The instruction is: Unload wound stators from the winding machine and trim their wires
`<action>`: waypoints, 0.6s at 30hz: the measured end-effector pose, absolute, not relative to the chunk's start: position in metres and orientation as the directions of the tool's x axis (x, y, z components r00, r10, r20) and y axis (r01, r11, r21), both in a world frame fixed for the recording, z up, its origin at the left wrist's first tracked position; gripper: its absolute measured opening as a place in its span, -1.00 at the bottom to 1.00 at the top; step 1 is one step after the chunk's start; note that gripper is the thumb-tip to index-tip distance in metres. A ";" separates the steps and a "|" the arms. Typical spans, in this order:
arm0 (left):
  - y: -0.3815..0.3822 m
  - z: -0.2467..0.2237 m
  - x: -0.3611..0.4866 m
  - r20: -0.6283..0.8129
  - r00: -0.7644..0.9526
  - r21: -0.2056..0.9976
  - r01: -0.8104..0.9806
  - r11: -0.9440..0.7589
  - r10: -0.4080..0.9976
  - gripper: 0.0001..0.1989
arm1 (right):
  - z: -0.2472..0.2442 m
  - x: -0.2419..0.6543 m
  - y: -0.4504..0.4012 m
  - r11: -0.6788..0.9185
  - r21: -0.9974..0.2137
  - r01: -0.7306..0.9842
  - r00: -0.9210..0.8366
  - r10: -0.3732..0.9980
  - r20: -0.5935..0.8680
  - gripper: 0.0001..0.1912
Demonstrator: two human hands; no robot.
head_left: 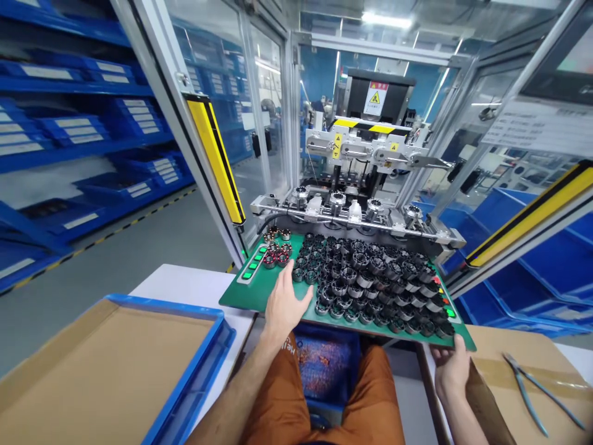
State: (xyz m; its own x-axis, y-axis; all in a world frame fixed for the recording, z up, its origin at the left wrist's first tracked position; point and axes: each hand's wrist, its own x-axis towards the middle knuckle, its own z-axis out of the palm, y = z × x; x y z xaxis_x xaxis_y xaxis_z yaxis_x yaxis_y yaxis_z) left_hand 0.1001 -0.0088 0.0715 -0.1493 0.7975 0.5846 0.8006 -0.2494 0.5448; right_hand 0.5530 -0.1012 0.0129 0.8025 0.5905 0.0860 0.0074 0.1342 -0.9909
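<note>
My left hand [285, 303] is open over the green board [250, 296], thumb and fingers apart. Its fingertips are close to the nearest black stator cores [311, 275] and hold nothing that I can see. Many of these toothed rings stand in tight rows across the board, some seemingly stacked. Copper-wound stators [283, 258], some with red parts, sit in a small group at the board's left. At the front right corner, my right hand [451, 371] grips the board's edge, thumb up at the rim and the other fingers partly hidden beneath.
Behind the board stands a machine with a row of metal fixtures [338, 199], flanked by yellow light-curtain bars [215, 161]. Green-lit buttons [252, 266] line the board's left side. A blue-rimmed tray [167, 303] lies left; pliers [523, 383] rest on cardboard [546, 352] at right.
</note>
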 end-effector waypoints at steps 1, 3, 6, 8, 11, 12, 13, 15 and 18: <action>-0.014 0.070 0.099 0.609 -0.145 0.502 0.832 -0.238 0.780 -0.11 | 0.012 0.549 -0.097 0.149 -0.983 -0.105 0.825 0.565 -0.003 -0.26; -0.024 0.067 0.093 0.678 -0.113 0.405 0.882 -0.241 0.726 -0.15 | 0.011 0.543 -0.090 0.168 -0.960 -0.226 0.834 0.543 -0.101 -0.29; -0.035 0.058 0.077 0.767 -0.034 0.277 0.918 -0.283 0.641 -0.33 | 0.012 0.537 -0.082 0.209 -0.918 -0.337 0.821 0.542 -0.178 -0.31; -0.039 0.053 0.064 0.810 0.041 0.204 0.915 -0.348 0.585 -0.54 | 0.011 0.535 -0.077 0.232 -0.897 -0.375 0.820 0.535 -0.204 -0.30; -0.040 0.049 0.047 0.838 0.207 0.065 0.880 -0.470 0.504 -0.83 | 0.010 0.533 -0.072 0.267 -0.875 -0.403 0.819 0.533 -0.214 -0.26; -0.039 0.048 0.044 0.837 0.256 0.026 0.865 -0.502 0.484 -0.87 | 0.010 0.532 -0.071 0.279 -0.870 -0.406 0.820 0.533 -0.212 -0.25; -0.038 0.048 0.042 0.836 0.290 -0.003 0.852 -0.524 0.466 -0.88 | 0.010 0.531 -0.071 0.290 -0.865 -0.410 0.821 0.531 -0.210 -0.24; -0.035 0.048 0.041 0.849 0.317 -0.038 0.834 -0.550 0.423 -0.86 | 0.010 0.530 -0.072 0.303 -0.853 -0.424 0.820 0.529 -0.220 -0.27; -0.030 0.046 0.042 0.872 0.335 -0.079 0.816 -0.573 0.357 -0.84 | 0.011 0.531 -0.075 0.313 -0.833 -0.457 0.818 0.516 -0.255 -0.35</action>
State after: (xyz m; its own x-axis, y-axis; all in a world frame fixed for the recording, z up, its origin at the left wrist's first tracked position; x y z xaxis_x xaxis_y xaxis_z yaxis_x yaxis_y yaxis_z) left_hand 0.0418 -0.0303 0.0458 0.3345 0.3565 0.8723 0.8160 -0.5726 -0.0789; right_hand 0.5312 -0.0755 0.0111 0.8177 0.5163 -0.2548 -0.4569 0.3126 -0.8328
